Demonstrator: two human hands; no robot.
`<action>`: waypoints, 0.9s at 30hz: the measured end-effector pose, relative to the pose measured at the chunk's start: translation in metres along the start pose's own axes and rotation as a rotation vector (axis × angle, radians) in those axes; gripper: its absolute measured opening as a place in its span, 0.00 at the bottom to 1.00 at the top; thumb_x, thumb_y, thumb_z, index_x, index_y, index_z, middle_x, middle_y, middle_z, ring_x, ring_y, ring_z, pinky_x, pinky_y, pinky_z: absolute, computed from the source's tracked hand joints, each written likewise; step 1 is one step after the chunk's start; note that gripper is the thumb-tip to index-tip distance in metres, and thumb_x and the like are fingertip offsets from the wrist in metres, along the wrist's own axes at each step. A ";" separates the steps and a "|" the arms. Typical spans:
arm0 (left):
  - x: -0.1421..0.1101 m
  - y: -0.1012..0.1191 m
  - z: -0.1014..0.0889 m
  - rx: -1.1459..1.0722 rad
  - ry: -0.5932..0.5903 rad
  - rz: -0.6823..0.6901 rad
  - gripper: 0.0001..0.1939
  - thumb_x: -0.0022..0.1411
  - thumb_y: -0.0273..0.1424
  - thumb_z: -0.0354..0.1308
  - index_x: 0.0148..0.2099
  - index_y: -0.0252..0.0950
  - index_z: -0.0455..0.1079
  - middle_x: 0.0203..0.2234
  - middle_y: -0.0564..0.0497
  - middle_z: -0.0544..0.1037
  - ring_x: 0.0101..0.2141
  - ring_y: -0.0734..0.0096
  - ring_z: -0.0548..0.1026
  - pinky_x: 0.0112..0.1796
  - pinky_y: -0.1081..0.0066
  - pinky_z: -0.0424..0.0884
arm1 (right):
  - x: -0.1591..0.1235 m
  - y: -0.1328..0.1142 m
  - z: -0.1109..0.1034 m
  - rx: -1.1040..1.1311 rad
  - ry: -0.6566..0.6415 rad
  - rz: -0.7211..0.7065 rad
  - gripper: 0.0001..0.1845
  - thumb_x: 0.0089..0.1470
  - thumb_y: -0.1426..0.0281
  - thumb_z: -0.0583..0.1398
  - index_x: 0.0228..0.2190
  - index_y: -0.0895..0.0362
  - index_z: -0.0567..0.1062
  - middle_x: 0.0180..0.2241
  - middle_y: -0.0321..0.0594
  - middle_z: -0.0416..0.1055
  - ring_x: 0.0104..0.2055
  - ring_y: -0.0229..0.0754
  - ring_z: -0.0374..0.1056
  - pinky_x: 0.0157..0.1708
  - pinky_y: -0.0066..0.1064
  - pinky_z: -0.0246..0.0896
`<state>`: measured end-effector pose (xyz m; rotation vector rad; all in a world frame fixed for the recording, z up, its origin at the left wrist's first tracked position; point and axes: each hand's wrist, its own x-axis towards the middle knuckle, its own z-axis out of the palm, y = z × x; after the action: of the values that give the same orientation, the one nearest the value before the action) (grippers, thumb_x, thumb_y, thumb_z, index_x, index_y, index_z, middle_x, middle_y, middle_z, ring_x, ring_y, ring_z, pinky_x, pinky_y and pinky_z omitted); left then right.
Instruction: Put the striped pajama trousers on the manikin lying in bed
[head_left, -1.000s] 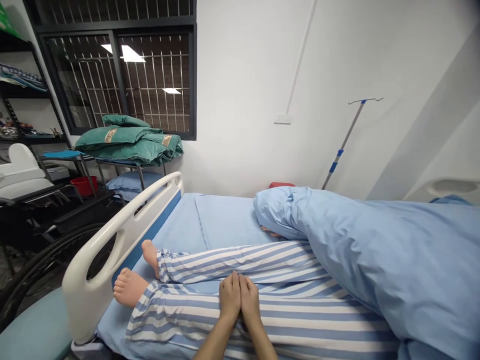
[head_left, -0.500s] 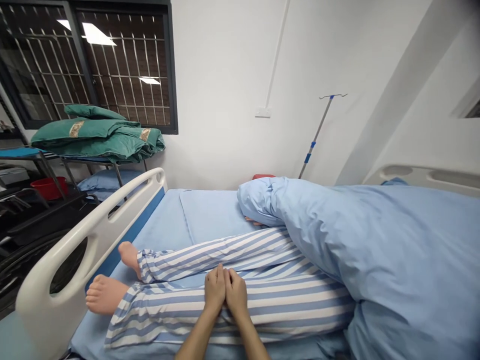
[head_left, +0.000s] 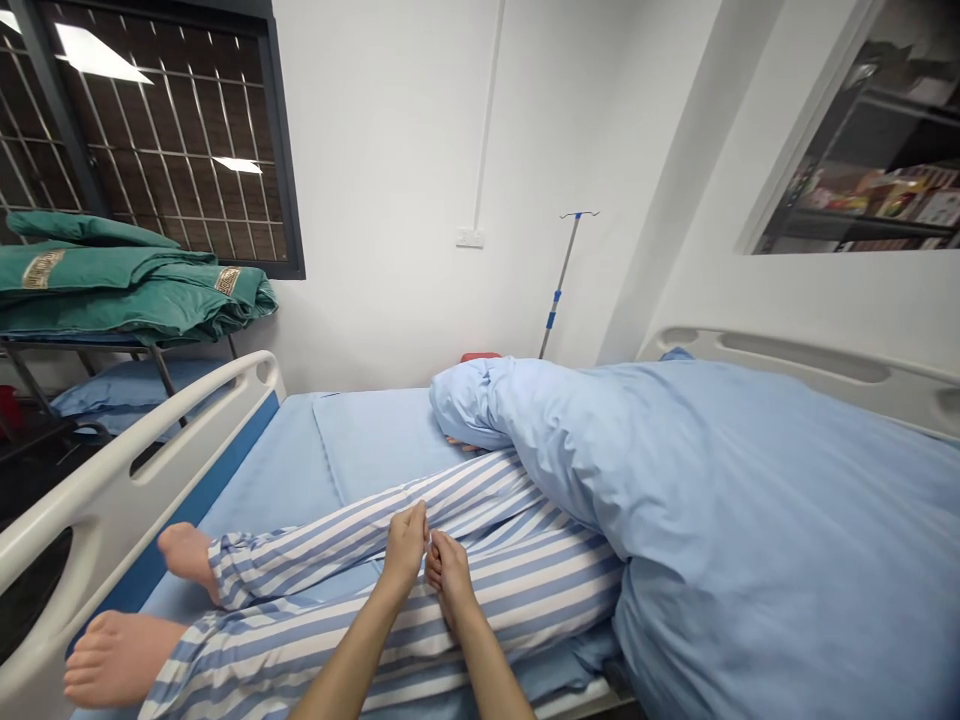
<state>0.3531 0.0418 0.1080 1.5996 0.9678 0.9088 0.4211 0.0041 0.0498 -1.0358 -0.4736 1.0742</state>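
Both my hands hover over striped blue-and-white pyjama trousers (head_left: 517, 585) on the legs of a figure lying on the bed. My left hand (head_left: 406, 548) has its fingers curled closed, and no object shows in it. Close beside it on the right, my right hand (head_left: 450, 573) is a loose fist with nothing visible inside. A small gap parts the two hands. The figure's bare feet (head_left: 124, 658) look like smooth plastic and stick out at the left. A light blue quilt (head_left: 675, 480), folded back from the legs, covers the upper body.
A white bed end board (head_left: 172, 425) rises at the left, a headboard (head_left: 795, 355) at the far right. Green folded bedding (head_left: 142, 285) is stacked on a rack beyond. An IV pole (head_left: 561, 285) stands behind the bed against the wall.
The view has swung to the right, bringing shelves behind an opening into sight. My hands, earlier side by side and touching, are now slightly apart, with the left farther forward.
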 end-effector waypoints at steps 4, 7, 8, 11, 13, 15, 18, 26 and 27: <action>-0.018 -0.031 0.011 0.301 0.040 0.010 0.22 0.61 0.42 0.38 0.20 0.37 0.59 0.17 0.51 0.69 0.23 0.72 0.66 0.28 0.73 0.58 | -0.005 -0.006 -0.001 0.124 0.004 -0.004 0.24 0.41 0.53 0.60 0.17 0.54 0.53 0.09 0.21 0.44 0.10 0.26 0.37 0.11 0.21 0.31; -0.028 -0.049 0.014 0.483 -0.004 0.040 0.18 0.62 0.37 0.40 0.26 0.37 0.66 0.23 0.50 0.74 0.28 0.71 0.69 0.31 0.73 0.58 | -0.007 -0.007 -0.002 0.156 0.026 0.001 0.24 0.40 0.53 0.60 0.16 0.54 0.53 0.09 0.21 0.44 0.11 0.26 0.36 0.11 0.21 0.31; -0.028 -0.050 0.014 0.504 -0.018 0.035 0.18 0.63 0.36 0.40 0.27 0.37 0.67 0.24 0.49 0.74 0.28 0.71 0.70 0.32 0.74 0.58 | -0.006 -0.006 -0.002 0.152 0.037 -0.001 0.23 0.40 0.53 0.59 0.16 0.54 0.53 0.09 0.21 0.44 0.11 0.26 0.36 0.11 0.21 0.31; -0.026 -0.048 0.012 0.537 -0.035 0.024 0.18 0.64 0.34 0.39 0.28 0.37 0.68 0.27 0.49 0.75 0.30 0.71 0.71 0.32 0.74 0.58 | -0.003 -0.005 0.000 0.053 0.075 -0.013 0.22 0.41 0.53 0.57 0.16 0.53 0.53 0.09 0.22 0.43 0.11 0.28 0.37 0.11 0.22 0.32; -0.024 -0.045 0.011 0.560 -0.017 0.023 0.18 0.64 0.34 0.40 0.29 0.37 0.68 0.27 0.48 0.76 0.30 0.70 0.71 0.32 0.74 0.57 | -0.002 -0.011 0.003 -0.104 0.103 -0.068 0.20 0.43 0.54 0.55 0.15 0.53 0.53 0.10 0.23 0.43 0.12 0.29 0.39 0.12 0.23 0.34; -0.024 -0.043 0.011 0.591 -0.010 0.030 0.18 0.63 0.33 0.40 0.28 0.37 0.68 0.26 0.48 0.76 0.30 0.70 0.71 0.31 0.73 0.56 | -0.004 -0.025 0.006 -0.330 0.114 -0.197 0.20 0.44 0.57 0.55 0.14 0.54 0.54 0.11 0.24 0.45 0.14 0.30 0.42 0.15 0.24 0.38; -0.027 -0.042 0.013 0.637 -0.019 0.051 0.18 0.63 0.34 0.41 0.25 0.37 0.66 0.24 0.49 0.75 0.28 0.69 0.70 0.30 0.72 0.54 | -0.012 -0.049 0.005 -0.640 0.057 -0.413 0.20 0.47 0.61 0.55 0.13 0.56 0.55 0.14 0.27 0.48 0.19 0.31 0.46 0.19 0.24 0.42; -0.029 -0.044 0.015 0.604 -0.015 0.081 0.19 0.62 0.37 0.41 0.24 0.38 0.65 0.24 0.49 0.75 0.28 0.70 0.69 0.32 0.72 0.56 | -0.021 -0.026 -0.031 -0.943 0.108 -0.525 0.18 0.52 0.63 0.52 0.15 0.56 0.60 0.14 0.28 0.52 0.19 0.32 0.48 0.22 0.26 0.38; -0.029 -0.045 0.015 0.605 -0.017 0.077 0.19 0.62 0.37 0.41 0.24 0.37 0.65 0.24 0.50 0.75 0.27 0.70 0.68 0.31 0.73 0.55 | -0.020 -0.022 -0.034 -0.945 0.120 -0.538 0.18 0.52 0.63 0.52 0.15 0.56 0.60 0.14 0.28 0.52 0.19 0.33 0.48 0.22 0.26 0.38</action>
<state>0.3484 0.0172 0.0581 2.1558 1.2521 0.6822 0.4485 -0.0315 0.0559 -1.6459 -1.1412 0.2616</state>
